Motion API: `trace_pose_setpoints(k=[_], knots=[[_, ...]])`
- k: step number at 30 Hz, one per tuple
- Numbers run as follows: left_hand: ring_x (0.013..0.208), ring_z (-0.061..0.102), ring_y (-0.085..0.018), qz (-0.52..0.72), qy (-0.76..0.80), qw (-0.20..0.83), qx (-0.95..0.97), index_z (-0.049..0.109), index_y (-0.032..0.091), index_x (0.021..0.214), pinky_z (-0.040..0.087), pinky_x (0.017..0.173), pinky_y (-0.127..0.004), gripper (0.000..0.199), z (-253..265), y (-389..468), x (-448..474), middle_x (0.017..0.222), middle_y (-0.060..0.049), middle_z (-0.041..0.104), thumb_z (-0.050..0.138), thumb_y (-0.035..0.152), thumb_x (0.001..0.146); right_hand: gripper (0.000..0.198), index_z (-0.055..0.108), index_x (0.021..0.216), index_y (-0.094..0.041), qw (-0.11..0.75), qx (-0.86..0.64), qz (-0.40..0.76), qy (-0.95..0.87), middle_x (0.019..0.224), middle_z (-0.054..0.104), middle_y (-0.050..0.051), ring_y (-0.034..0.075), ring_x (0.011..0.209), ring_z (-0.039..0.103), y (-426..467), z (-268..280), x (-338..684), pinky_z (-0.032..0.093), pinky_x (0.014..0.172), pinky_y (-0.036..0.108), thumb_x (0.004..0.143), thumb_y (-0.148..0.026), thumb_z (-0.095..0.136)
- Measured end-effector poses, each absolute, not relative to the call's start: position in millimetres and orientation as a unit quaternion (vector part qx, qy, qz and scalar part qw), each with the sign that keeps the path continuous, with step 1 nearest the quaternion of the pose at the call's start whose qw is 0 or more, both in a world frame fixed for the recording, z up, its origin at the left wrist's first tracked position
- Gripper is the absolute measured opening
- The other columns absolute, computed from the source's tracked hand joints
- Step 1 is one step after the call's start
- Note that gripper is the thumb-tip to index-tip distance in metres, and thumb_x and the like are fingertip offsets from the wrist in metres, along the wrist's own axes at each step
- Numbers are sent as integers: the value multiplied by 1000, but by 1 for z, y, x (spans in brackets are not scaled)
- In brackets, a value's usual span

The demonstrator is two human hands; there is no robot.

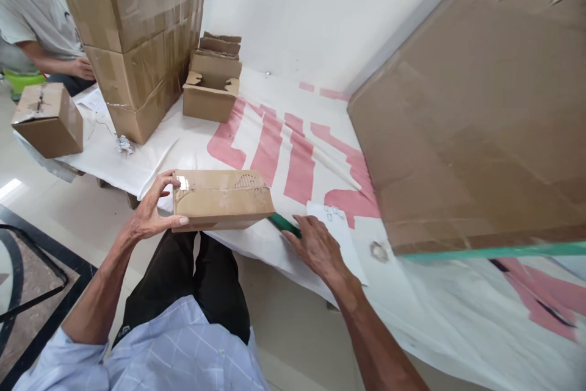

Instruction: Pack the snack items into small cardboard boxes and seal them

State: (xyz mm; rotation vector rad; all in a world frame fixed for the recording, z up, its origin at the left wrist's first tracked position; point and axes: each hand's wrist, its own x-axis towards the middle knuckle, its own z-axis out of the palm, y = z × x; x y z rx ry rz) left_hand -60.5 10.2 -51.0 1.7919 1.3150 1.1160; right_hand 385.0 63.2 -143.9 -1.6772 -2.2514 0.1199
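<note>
A small cardboard box (220,199) with clear tape along its top seam is gripped at its left end by my left hand (153,205), the thumb along the near side and the fingers at the far corner. The box is tilted at the front edge of the table, above my lap. My right hand (318,244) is low over the table, right of the box. Between its thumb and forefinger lies a narrow green object (284,224), partly hidden by the box and fingers; its kind is not clear. Under this hand is a white paper sheet (345,238) with small printed marks.
A tall stack of taped cartons (137,55) stands at the left, with an open carton (210,98) beside it. Another closed carton (50,119) sits near a seated person (50,31). A large brown cardboard piece (480,122) fills the right. White cloth with red lettering (270,147) covers the table.
</note>
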Motion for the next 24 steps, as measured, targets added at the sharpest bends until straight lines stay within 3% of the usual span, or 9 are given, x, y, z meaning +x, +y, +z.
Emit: trace_pose_setpoints(k=[3, 7, 13, 17, 20, 24], knots=[[154, 50, -40, 464, 506, 337, 644, 52, 29, 125, 51, 117, -57, 70, -54, 12, -54, 169, -18, 45, 88, 64, 76, 27, 70, 116, -24, 125, -592, 42, -795, 107, 69, 13, 33, 98, 66, 66, -156, 394, 56, 77, 43, 99, -40, 58], [156, 48, -37, 480, 495, 340, 640, 53, 28, 118, 53, 116, -54, 65, -56, 11, -50, 170, -17, 45, 89, 62, 76, 20, 67, 102, -25, 143, -575, 39, -805, 99, 67, 12, 31, 94, 63, 65, -154, 384, 53, 75, 41, 98, -39, 53], [155, 48, -38, 457, 500, 316, 665, 62, 27, 119, 54, 114, -54, 57, -51, 9, -51, 168, -15, 46, 88, 58, 79, 30, 63, 89, -24, 307, -667, 105, -671, 84, 69, 11, 31, 81, 62, 73, -127, 367, 49, 68, 41, 93, -48, 45], [155, 48, -38, 450, 500, 319, 668, 62, 30, 134, 56, 114, -53, 67, -53, 10, -51, 168, -15, 44, 88, 58, 80, 46, 55, 72, -26, 425, -643, 185, -609, 61, 52, 0, 21, 59, 49, 78, -82, 358, 40, 54, 33, 96, -63, 46], [154, 48, -38, 448, 500, 320, 668, 61, 32, 141, 57, 113, -53, 73, -56, 10, -52, 168, -14, 43, 87, 61, 80, 53, 64, 76, -24, 442, -587, 202, -647, 58, 49, -3, 16, 54, 41, 74, -38, 336, 34, 49, 31, 93, -74, 59], [155, 46, -39, 447, 494, 323, 673, 59, 34, 146, 58, 113, -53, 77, -61, 11, -54, 167, -13, 42, 87, 63, 80, 47, 77, 85, -24, 400, -481, 224, -747, 69, 66, 2, 19, 61, 56, 71, 10, 293, 46, 56, 31, 94, -69, 66]])
